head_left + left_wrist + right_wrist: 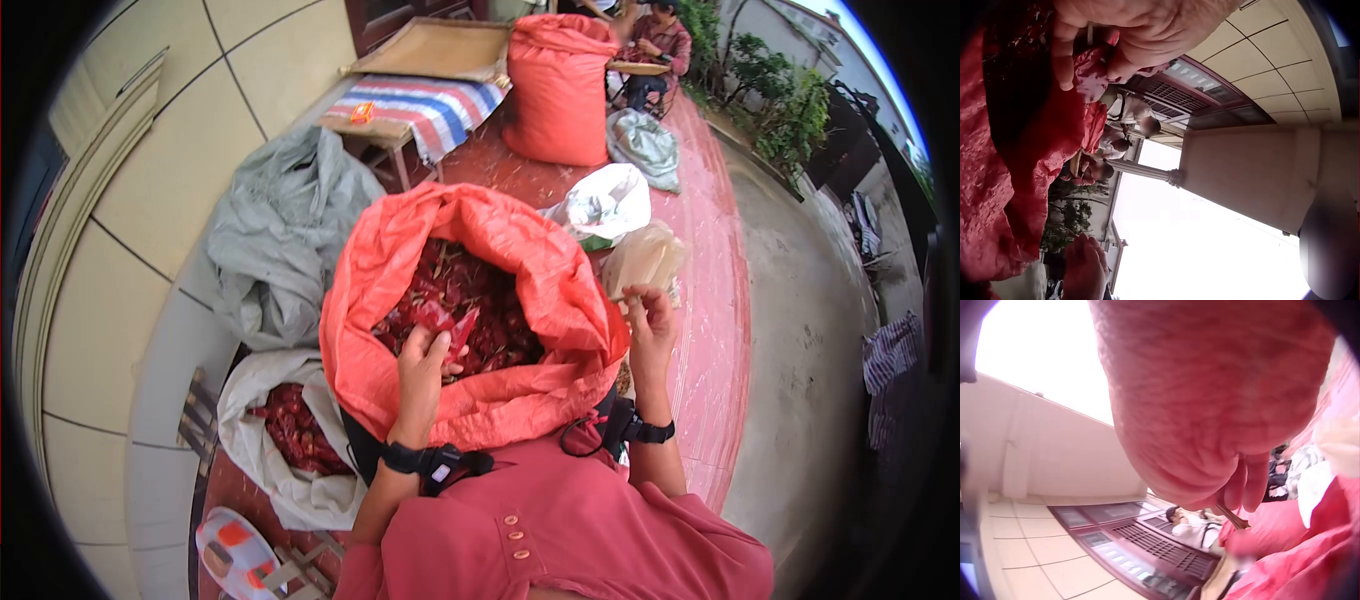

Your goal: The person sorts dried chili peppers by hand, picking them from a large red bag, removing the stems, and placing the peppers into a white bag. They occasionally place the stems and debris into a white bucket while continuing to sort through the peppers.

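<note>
An orange-red woven sack [470, 410] with a rolled rim stands before the person, dark red dried chillies [500, 335] inside it. Over its mouth the left hand [422, 372] holds several red chillies [436, 318] between thumb and fingers; the left wrist view shows them [1090, 75] under the left hand [1147, 28]. Beyond the sack's right rim, the right hand [652, 330] pinches a thin stem [622, 298]. In the right wrist view small brown stems [1232, 516] stick out from the fingertips of the right hand [1210, 406].
A white sack of chillies [340, 500] stands at the lower left, a grey sack [290, 230] above it. Farther back are a striped cloth on a table [440, 110], a full red sack [560, 90] and a seated person [665, 45]. White bags [605, 205] lie right of the sack.
</note>
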Motion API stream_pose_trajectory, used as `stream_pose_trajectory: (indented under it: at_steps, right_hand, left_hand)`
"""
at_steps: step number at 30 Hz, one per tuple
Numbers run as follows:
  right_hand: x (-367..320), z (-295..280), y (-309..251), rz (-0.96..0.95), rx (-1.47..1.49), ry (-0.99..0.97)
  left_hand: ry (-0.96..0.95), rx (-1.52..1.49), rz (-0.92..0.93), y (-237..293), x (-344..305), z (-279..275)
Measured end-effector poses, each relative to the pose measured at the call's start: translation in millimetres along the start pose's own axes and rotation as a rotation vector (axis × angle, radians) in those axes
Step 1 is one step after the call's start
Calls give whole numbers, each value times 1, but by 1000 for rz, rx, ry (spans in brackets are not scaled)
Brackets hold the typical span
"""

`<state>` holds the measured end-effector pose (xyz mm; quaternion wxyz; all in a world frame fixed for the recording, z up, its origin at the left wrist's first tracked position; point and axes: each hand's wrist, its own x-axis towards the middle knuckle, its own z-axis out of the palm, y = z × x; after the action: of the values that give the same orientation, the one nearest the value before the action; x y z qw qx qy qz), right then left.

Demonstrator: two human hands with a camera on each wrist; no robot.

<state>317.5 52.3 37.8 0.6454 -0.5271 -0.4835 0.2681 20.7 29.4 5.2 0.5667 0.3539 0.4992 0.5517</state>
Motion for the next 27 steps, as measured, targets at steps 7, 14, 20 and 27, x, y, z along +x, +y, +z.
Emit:
stream_pose_trajectory:
  at_steps: [7,14,20,27]
  right_hand:
    - [-26,-82,132,185,-567,106]
    - [-10,-64,130,187,-474,10]
    - [-16,-59,116,387,-10,13]
    - [-7,-90,80,-14,-456,310]
  left_hand:
    - [-19,-60,21,-6,7,14]
    - [-47,-28,27,-6,6,19]
    - [-72,-42,7,-13,0,18]
    - [-69,-9,36,-6,-6,18]
